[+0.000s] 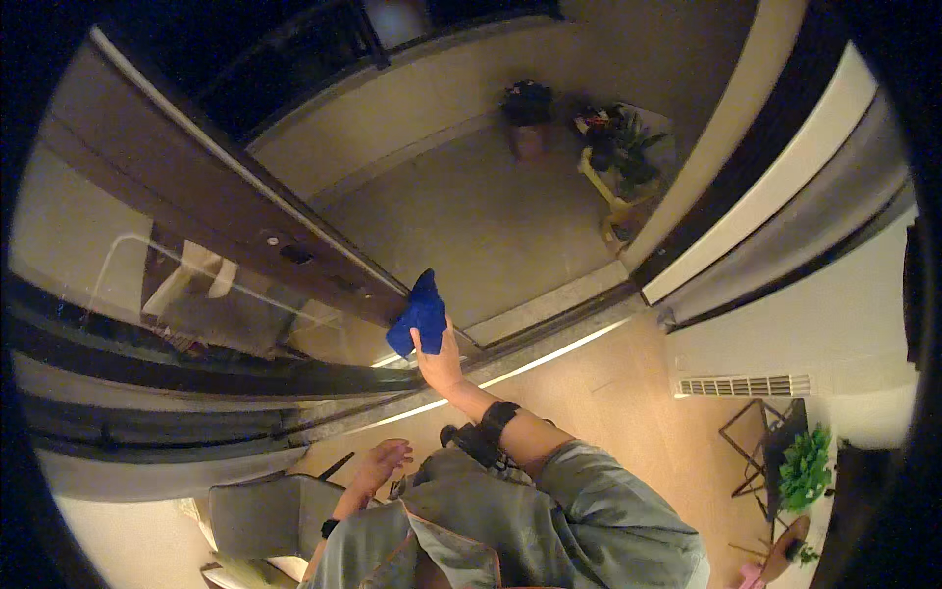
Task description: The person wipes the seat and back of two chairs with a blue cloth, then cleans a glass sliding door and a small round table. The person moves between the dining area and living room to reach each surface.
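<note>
My right hand grips a bright blue cloth and presses it at the edge of a dark brown door with a glass panel. The cloth wraps over the low end of the door's edge, near the threshold. A round lock fitting and a small pale disc sit on the door's frame. My left hand hangs to the left of my body, its fingers slightly curled and apart, with nothing seen in it.
Past the doorway lie a balcony floor, a potted plant and a yellow planter stand. A grey chair stands left of me. To the right are a wall vent, a dark folding stand and a green plant.
</note>
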The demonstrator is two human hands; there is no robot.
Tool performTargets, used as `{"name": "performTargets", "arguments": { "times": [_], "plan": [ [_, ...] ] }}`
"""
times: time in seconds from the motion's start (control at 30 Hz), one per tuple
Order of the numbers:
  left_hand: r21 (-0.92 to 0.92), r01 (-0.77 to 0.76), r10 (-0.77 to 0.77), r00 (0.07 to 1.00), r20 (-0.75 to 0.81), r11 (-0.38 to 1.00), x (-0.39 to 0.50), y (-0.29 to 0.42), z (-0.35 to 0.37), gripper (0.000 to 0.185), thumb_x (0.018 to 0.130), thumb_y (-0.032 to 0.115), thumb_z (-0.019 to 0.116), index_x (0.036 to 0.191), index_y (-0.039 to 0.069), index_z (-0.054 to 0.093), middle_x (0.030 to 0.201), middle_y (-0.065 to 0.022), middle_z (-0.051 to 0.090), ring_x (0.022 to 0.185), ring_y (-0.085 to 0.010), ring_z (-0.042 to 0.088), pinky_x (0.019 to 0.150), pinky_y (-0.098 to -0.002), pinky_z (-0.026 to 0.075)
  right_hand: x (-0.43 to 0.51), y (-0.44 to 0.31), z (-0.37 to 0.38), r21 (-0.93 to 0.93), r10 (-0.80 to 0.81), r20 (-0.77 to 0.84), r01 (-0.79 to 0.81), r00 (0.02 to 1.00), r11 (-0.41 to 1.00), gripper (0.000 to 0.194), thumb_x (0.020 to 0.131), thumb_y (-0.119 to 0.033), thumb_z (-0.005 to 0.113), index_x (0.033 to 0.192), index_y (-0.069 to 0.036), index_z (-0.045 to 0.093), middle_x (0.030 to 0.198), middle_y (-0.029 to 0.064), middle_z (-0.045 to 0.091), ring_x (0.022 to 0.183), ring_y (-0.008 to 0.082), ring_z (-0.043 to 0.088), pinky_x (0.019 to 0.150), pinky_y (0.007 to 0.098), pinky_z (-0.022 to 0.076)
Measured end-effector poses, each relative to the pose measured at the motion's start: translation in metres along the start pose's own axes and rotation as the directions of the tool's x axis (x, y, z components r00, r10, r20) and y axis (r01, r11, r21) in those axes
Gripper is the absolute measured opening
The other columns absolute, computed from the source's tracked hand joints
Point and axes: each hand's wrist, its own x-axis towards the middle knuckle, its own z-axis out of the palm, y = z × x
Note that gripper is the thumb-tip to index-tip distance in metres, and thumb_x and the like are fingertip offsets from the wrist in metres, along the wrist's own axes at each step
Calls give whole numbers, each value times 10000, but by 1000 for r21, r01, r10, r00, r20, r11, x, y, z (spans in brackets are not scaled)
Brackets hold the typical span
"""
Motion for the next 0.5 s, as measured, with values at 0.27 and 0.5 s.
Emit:
{"name": "performTargets", "arguments": {
  "times": [0.27, 0.5],
  "plan": [
    [-21, 17, -16, 999, 30, 1000, -9, 8, 12, 337, 956, 280, 539, 1181, 29, 552, 1089, -96, 633, 958, -198, 635, 798, -304, 470, 7, -43, 10, 396, -73, -68, 94, 995, 913, 432, 875, -224, 633, 1174, 35, 457, 1176, 222, 453, 1126, 374, 460, 952, 400, 395],
    [19, -46, 46, 999, -9, 999, -24, -1, 9, 376, 957, 324, 532, 1182, 23, 545, 1093, -101, 626, 951, -193, 627, 800, -296, 474, 0, -9, 7, 284, 117, -52, -98, 992, 954, 288, 801, -84, 658, 1044, 1, 530, 1033, 162, 521, 963, 345, 541, 868, 397, 430]
  ]
}}
